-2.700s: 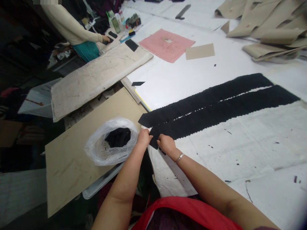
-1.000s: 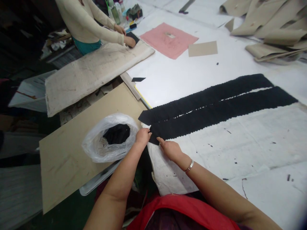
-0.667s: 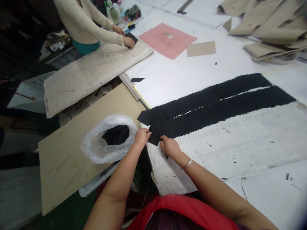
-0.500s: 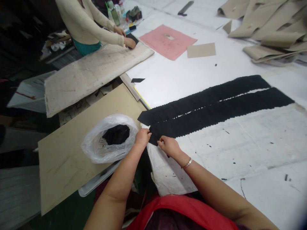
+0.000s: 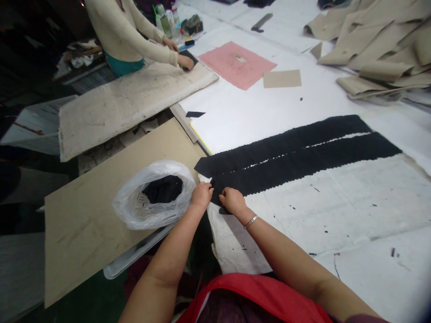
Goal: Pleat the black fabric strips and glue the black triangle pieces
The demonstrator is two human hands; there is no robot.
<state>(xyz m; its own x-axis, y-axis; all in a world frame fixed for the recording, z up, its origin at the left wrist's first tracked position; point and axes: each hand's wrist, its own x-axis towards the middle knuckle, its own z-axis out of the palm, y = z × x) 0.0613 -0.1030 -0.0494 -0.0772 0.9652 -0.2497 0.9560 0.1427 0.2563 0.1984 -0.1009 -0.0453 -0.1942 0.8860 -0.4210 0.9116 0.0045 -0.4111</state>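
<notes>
Two long rows of overlapping black fabric pieces [image 5: 289, 166] lie side by side on the white-covered table [image 5: 336, 202]. At the left end of the nearer row, my left hand [image 5: 202, 196] pinches the edge of a black fabric piece [image 5: 217, 194]. My right hand [image 5: 233, 201], with a bracelet at the wrist, is closed at the same piece's other side, fingertips curled on it. A small dark corner of material pokes out beneath my right hand. Left of my left hand stands a clear plastic bag [image 5: 126, 202], open at the top, with black fabric [image 5: 164, 189] inside.
The bag rests on a tan board [image 5: 84, 233] beside the table. Across from me a co-worker's hands [image 5: 185, 62] handle a dark piece on a padded board [image 5: 134, 98]. Pink cloth [image 5: 232, 67], a tan card [image 5: 282, 79] and piled tan sheets [image 5: 377, 49] lie farther back.
My right hand has shifted slightly left, closer to my left hand, and a dark corner now shows below it. The co-worker's nearer hand has moved a little. The view has tilted slightly.
</notes>
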